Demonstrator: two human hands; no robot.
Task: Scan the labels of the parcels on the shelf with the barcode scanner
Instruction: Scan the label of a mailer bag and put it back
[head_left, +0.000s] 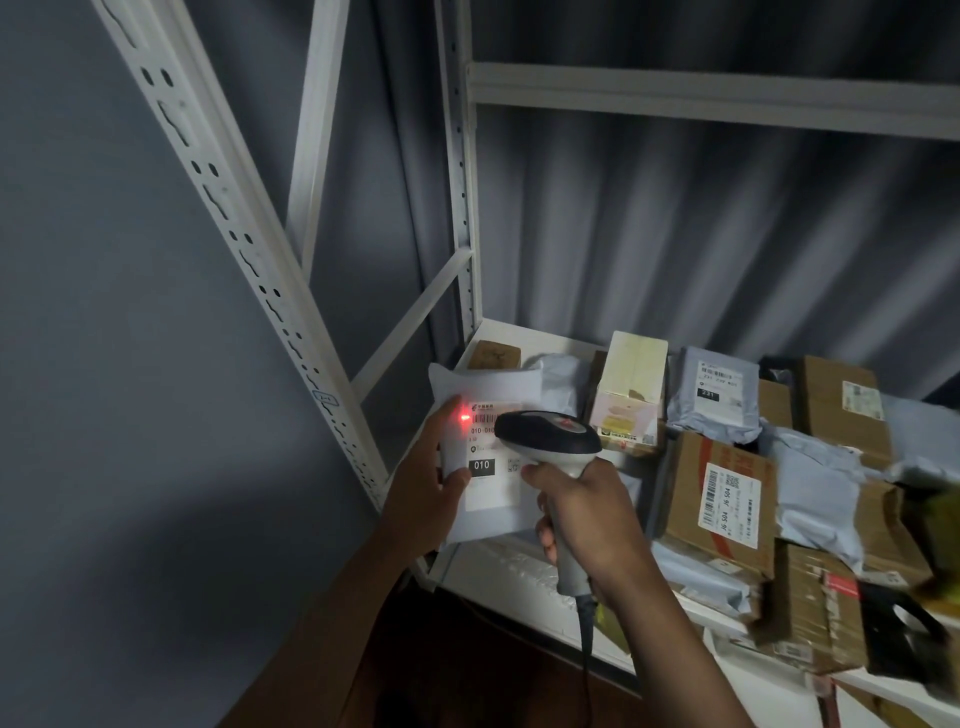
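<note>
Barcode scanner (545, 434) over held parcel (488, 499)

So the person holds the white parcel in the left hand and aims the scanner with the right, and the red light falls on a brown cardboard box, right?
Not quite. In the head view the red light falls on the label of the white parcel itself, not a brown box. The rest holds: the left hand holds that parcel and the right hand aims the scanner.

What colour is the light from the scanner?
Red; the light shows on the parcel's label in the head view.
</note>
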